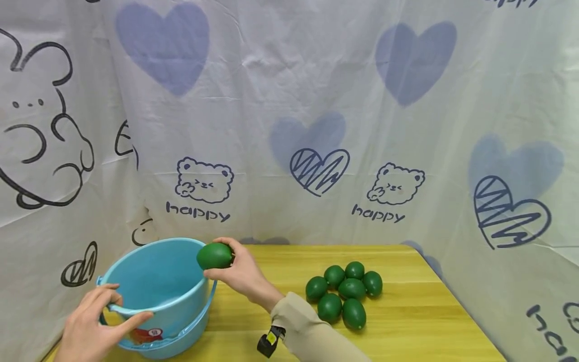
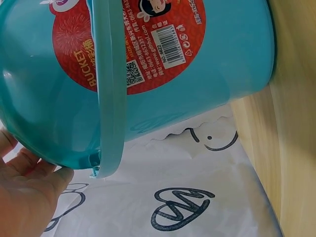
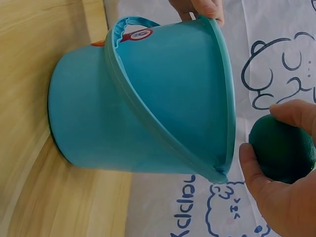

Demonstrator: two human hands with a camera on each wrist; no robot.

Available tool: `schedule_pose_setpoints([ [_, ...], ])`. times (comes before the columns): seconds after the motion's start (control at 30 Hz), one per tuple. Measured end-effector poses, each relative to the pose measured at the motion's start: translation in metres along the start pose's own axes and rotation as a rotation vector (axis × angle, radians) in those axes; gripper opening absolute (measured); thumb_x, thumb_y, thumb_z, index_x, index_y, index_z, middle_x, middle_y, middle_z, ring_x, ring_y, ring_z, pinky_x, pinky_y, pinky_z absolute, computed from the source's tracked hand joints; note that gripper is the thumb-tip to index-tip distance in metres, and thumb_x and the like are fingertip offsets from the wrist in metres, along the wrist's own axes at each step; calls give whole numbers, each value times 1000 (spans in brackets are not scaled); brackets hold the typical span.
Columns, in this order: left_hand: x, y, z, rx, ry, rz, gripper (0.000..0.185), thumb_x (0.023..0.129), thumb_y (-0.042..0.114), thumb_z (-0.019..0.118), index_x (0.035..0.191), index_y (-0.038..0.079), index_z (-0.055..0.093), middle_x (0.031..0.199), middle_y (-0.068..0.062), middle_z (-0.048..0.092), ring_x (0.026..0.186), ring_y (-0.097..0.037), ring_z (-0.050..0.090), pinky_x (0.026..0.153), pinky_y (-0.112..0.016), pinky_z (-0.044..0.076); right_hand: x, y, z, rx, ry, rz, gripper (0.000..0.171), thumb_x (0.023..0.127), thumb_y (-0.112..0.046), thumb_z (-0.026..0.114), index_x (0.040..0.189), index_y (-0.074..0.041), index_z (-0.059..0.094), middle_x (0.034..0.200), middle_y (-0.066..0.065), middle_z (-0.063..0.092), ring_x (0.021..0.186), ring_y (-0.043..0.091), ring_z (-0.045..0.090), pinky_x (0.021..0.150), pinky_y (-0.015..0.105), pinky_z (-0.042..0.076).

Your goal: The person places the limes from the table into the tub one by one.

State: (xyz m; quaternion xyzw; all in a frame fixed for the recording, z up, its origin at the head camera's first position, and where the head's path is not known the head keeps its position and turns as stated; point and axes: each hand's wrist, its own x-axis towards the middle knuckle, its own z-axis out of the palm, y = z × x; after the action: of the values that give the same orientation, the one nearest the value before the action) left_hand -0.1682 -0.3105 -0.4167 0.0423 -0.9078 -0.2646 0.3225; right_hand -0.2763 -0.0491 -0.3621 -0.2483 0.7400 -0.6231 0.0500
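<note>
A light blue plastic bucket (image 1: 154, 286) stands at the table's left front corner, its handle folded down. My left hand (image 1: 97, 319) grips the near rim, thumb over the edge; the same hand (image 2: 24, 197) shows against the bucket (image 2: 163, 64) with its red label. My right hand (image 1: 239, 271) holds a dark green avocado (image 1: 214, 255) just above the bucket's right rim. In the right wrist view the avocado (image 3: 281, 148) sits between thumb and fingers beside the bucket (image 3: 148, 113). Several more green avocados (image 1: 345, 294) lie clustered on the table to the right.
The yellow wooden table (image 1: 407, 327) is walled on three sides by a white cloth (image 1: 289, 125) printed with hearts and bears. The table's left edge runs just beside the bucket.
</note>
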Motion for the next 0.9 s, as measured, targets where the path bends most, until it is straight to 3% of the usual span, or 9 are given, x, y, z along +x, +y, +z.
schedule_pose_setpoints([
  [0.6,-1,1,1,-30,40,35,56,60,39,93,85,7,54,122,-22,57,114,-42,49,84,-61,42,14,0,15,-86,11,-20,62,73,-10,85,129,-23,61,115,-7,64,91,6,61,75,22,53],
  [0.9,-1,1,1,-31,48,38,56,60,38,94,84,8,53,121,-22,58,114,-42,49,84,-61,42,15,0,16,-86,5,-27,65,73,-11,86,132,-22,60,118,-6,64,96,11,63,76,21,53],
])
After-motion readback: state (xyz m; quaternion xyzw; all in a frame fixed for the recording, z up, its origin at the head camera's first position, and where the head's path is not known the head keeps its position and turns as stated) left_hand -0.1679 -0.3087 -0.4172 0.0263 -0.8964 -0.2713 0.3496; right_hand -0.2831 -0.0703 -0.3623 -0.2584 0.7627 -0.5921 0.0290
